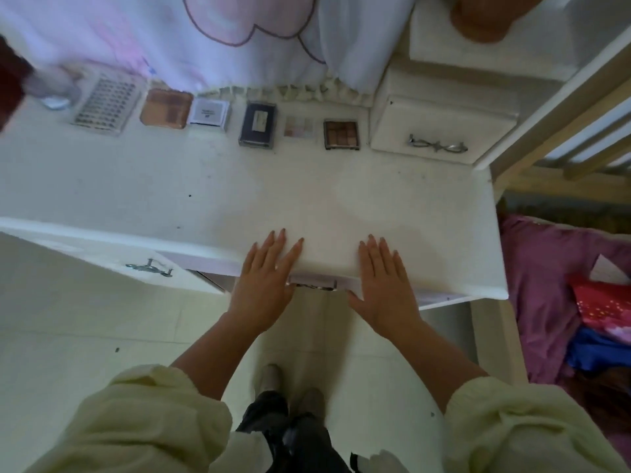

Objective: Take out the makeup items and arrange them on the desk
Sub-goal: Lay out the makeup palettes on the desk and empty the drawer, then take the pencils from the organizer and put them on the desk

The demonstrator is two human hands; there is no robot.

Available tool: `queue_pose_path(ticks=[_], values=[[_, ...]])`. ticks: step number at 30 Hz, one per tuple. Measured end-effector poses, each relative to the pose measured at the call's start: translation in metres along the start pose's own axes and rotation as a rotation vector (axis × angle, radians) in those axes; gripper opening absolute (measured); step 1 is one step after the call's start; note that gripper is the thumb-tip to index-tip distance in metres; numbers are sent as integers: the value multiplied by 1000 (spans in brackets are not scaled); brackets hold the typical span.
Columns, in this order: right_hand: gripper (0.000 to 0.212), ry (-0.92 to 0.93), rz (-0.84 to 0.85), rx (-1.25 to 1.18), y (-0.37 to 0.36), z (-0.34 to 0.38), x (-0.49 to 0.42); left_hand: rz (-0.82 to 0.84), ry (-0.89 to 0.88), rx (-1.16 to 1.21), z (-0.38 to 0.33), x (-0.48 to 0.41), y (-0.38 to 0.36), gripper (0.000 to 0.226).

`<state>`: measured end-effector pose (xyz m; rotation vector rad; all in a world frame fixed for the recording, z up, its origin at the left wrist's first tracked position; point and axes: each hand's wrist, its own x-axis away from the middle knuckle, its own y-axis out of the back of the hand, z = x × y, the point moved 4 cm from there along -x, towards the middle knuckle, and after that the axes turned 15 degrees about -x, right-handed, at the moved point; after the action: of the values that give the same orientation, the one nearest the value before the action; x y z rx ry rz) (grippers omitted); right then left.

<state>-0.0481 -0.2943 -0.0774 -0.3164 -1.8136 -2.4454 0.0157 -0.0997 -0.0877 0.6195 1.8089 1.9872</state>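
Note:
Several makeup items lie in a row along the back of the white desk (239,186): a clear lash tray (106,103), an orange-brown compact (166,109), a small white box (209,114), a dark purple case (257,124), a pale pink palette (298,127) and a brown eyeshadow palette (341,134). My left hand (266,281) and my right hand (384,285) rest flat on the desk's front edge, fingers straight, either side of a drawer handle (316,285). Neither hand holds anything.
A small white drawer unit (440,131) with a metal handle stands at the desk's back right. A white and pink curtain (205,35) hangs behind. A lower drawer front (129,261) juts out at left. A bed with purple cloth (553,285) is at right.

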Motion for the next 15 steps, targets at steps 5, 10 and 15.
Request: queue_pose_path(ticks=[5, 10, 15], values=[[66, -7, 136, -67, 29, 43, 7, 115, 181, 231, -1, 17, 56, 53], [42, 181, 153, -61, 56, 95, 19, 19, 378, 293, 14, 72, 101, 40], [45, 393, 259, -21, 70, 151, 29, 96, 645, 353, 36, 140, 114, 40]])
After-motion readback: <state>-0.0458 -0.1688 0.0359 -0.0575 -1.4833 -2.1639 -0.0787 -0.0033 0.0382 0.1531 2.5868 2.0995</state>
